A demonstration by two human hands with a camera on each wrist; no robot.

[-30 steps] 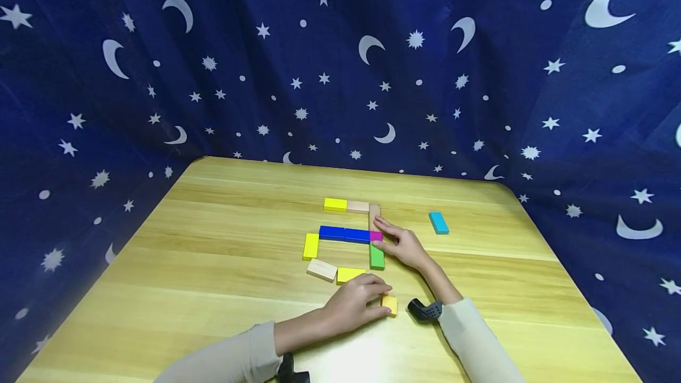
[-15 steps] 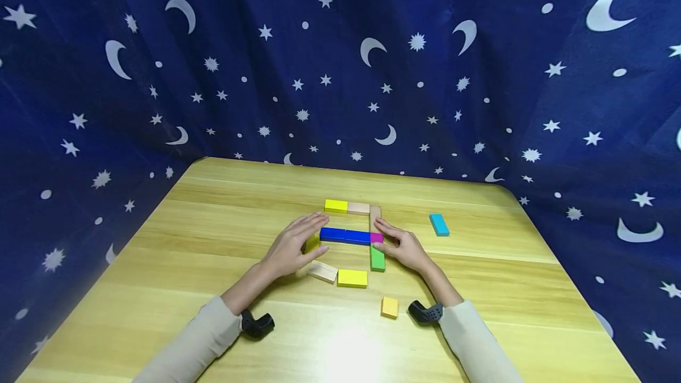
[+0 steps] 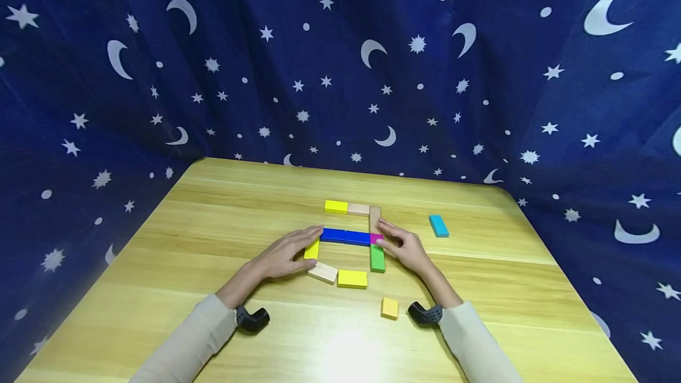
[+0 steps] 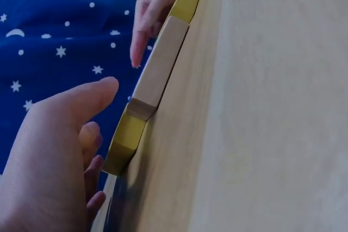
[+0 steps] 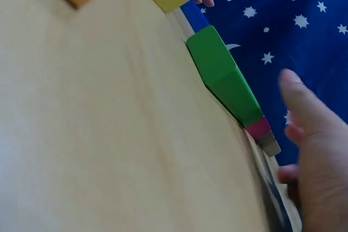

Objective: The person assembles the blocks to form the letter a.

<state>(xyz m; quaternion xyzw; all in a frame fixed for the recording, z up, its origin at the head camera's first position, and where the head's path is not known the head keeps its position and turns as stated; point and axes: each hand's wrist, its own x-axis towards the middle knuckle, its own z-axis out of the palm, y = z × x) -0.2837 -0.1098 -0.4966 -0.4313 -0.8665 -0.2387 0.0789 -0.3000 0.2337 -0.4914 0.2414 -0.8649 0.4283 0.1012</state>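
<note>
My left hand (image 3: 282,254), fingers fairly straight, lies against the left side of a yellow block (image 3: 312,249). Two blue blocks (image 3: 346,236) run rightward from that block's far end to a small magenta block (image 3: 376,239). Beside the magenta block, on its right, my right hand (image 3: 407,249) has its fingertips near a tan block (image 3: 375,217) and its thumb by the magenta one. A green block (image 3: 377,258) extends toward me from there. In the left wrist view, the thumb stands apart from a plain wooden block (image 4: 160,66). Neither hand grips anything.
A slanted plain block (image 3: 322,272) and a yellow block (image 3: 352,279) lie nearer me. Another yellow block (image 3: 336,207) and a pale one (image 3: 358,209) form the far row. A small orange block (image 3: 389,308) and a light-blue block (image 3: 438,226) lie apart. A starry curtain (image 3: 340,64) hangs behind.
My left hand has left the small orange block and moved far and left to the yellow block, then settled against its side. The right hand stays nearly in place.
</note>
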